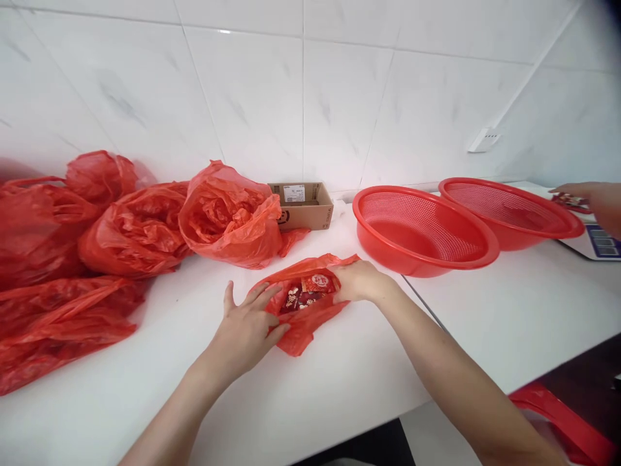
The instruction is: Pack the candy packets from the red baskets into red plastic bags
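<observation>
A red plastic bag [301,330] lies on the white table with its mouth spread. Inside it sit several small packets, among them a red packet [320,283] with a pale round print and dark red packets [297,299] with light figures. My left hand [247,333] rests at the bag's left side, fingers spread and some of them touching the film. At the right side, my right hand [361,281] grips the bag's edge; its fingertips are partly hidden by the film and the packets.
Several bunched red plastic bags [133,230] line the left side. An open cardboard box [310,217] stands by the wall. Two red plastic baskets, one nearer [422,259] and one farther [514,239], sit to the right. Another person's hand [604,194] holds packets above a scale [604,241].
</observation>
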Motion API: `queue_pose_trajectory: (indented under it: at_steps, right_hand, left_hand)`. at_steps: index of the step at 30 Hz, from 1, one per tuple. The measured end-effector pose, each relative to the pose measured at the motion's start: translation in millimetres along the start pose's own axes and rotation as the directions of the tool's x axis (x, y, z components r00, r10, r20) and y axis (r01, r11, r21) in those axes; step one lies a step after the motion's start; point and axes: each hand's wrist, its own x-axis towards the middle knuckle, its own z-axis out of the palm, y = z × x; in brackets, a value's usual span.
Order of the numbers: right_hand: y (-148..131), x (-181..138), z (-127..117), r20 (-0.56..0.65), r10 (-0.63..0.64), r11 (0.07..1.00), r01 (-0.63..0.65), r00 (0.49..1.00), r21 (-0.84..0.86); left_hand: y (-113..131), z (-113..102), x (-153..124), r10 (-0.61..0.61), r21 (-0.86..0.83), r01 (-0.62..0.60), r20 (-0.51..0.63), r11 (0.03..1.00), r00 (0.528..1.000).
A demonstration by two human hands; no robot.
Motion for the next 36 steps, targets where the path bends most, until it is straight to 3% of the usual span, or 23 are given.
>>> queue_pose_trajectory:
  at_steps: [5,7,10,14,19,23,28,33,36]
  right_hand:
    - [-14,-23,-18,0.009,-0.080,0.991,0.078,0.997,0.109]
    - [-19,-20,-13,-0.025,-0.119,0.981,0.121,0.993,0.149]
    - [-15,-8,8,-0.032,-0.111,0.970,0.115,0.993,0.213]
    - [6,-6,25,0.131,-0.016,0.959,-0.022,0.991,0.283]
    - [21,-24,13,0.270,-0.008,0.960,-0.068,0.963,0.272]
    - [15,-21,22,0.168,0.073,0.952,-0.119,0.983,0.282]
    - [-4,-10,50,0.035,-0.132,0.865,0.098,0.991,0.492]
    - [-8,-15,46,0.140,0.121,0.922,-0.164,0.983,0.352]
    - [-6,-16,42,0.102,0.054,0.944,-0.084,0.993,0.319]
  left_hand:
    - [-5,3,4,-0.038,-0.017,0.036,-0.102,0.999,0.994]
    - [-3,5,6,-0.034,-0.064,0.026,-0.119,0.998,0.992]
    - [-3,8,8,-0.003,-0.099,-0.001,-0.043,0.995,0.999]
    - [-8,12,9,0.026,-0.117,-0.016,0.080,0.993,0.996]
    - [-7,13,10,0.064,-0.166,-0.047,0.099,0.985,0.993]
    - [-7,16,11,0.061,-0.137,-0.055,0.040,0.989,0.997]
    - [-15,24,13,0.006,-0.144,0.000,0.040,0.990,0.999]
    - [-16,30,18,-0.146,-0.194,0.134,-0.049,0.972,0.988]
    - [-14,32,19,-0.136,-0.199,0.123,-0.050,0.972,0.989]
